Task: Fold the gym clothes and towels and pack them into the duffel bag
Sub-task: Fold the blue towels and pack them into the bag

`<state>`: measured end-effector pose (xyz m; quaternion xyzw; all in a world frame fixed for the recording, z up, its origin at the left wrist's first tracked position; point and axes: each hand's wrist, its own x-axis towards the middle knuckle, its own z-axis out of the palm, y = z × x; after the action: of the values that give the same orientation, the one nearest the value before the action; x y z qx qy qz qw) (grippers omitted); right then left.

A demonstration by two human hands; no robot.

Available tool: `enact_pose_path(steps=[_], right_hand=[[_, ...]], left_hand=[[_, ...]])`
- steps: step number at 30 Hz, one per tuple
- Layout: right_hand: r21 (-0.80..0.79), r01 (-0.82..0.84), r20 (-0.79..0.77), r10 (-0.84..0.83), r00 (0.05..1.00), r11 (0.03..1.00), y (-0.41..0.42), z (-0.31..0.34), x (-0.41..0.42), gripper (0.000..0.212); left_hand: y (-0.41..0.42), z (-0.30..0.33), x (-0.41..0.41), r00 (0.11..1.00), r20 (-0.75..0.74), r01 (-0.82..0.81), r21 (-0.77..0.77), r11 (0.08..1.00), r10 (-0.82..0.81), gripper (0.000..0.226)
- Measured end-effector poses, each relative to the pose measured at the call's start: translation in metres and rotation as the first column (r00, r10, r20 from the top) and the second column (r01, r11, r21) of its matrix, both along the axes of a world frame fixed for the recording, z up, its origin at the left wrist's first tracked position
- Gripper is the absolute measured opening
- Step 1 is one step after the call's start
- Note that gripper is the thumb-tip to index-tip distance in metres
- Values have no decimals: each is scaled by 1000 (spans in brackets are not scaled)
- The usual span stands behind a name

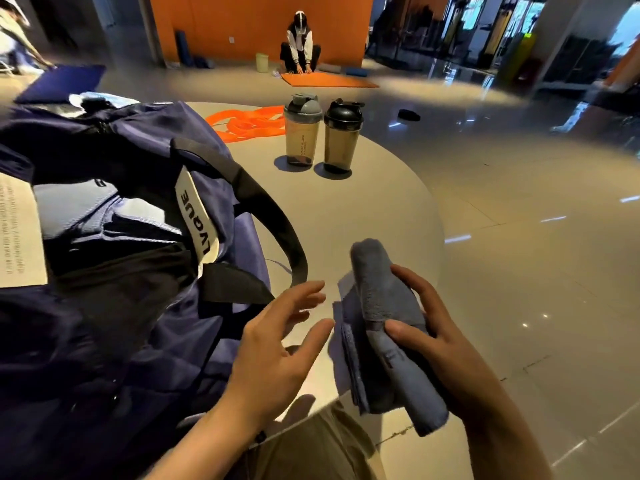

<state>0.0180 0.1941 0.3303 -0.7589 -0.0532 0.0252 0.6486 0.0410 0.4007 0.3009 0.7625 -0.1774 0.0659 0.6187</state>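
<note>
A navy duffel bag (pixel 114 323) lies open on the left of a round grey table (pixel 374 202), with dark folded clothes (pixel 104 216) visible inside and a black strap (pixel 270 216) arching over its right side. My right hand (pixel 433 327) is shut on a rolled grey-blue towel (pixel 388 306), held just above the table's near edge to the right of the bag. A loose layer of the towel hangs to its left. My left hand (pixel 280 348) hovers open between the bag and the towel, fingers spread, touching neither.
Two shaker bottles (pixel 301 129) (pixel 341 135) stand at the table's far side, with orange resistance bands (pixel 249 123) behind them. A person kneels on an orange mat (pixel 329 79) on the floor beyond. A blue mat (pixel 62 83) lies at far left.
</note>
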Motion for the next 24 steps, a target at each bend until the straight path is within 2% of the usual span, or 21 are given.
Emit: enact_pose_path(steps=[2, 4, 5, 7, 9, 13, 16, 22, 24], right_hand=[[161, -1, 17, -2, 1000, 987, 0, 12, -8, 63], [273, 0, 14, -4, 1000, 962, 3, 21, -13, 61], [305, -9, 11, 6, 1000, 952, 5, 24, -15, 60], [250, -28, 20, 23, 1000, 968, 11, 26, -14, 57], [118, -22, 50, 16, 999, 993, 21, 24, -9, 58], [-16, -37, 168, 39, 985, 999, 52, 25, 5, 60], [-2, -100, 231, 98, 968, 995, 82, 32, 15, 59], [-81, -297, 237, 307, 921, 952, 142, 43, 29, 61], [-131, -344, 243, 367, 898, 930, 157, 46, 32, 62]], left_hand=[[-4, 4, -3, 988, -142, 36, -141, 989, -56, 50], [-13, 11, -6, 913, -301, 181, -305, 935, -275, 74], [-16, 14, -8, 873, -333, 218, -390, 895, -358, 87], [-18, 21, -11, 880, -267, 235, -474, 849, -393, 96], [-12, 29, -13, 919, -179, 247, -436, 866, -352, 89], [16, 41, -17, 955, -68, 268, -223, 937, -289, 76], [42, 47, -20, 991, -22, 126, -100, 987, -129, 71], [98, 60, -27, 984, 31, -176, -50, 983, 178, 68], [114, 61, -27, 961, 39, -269, -92, 959, 273, 59]])
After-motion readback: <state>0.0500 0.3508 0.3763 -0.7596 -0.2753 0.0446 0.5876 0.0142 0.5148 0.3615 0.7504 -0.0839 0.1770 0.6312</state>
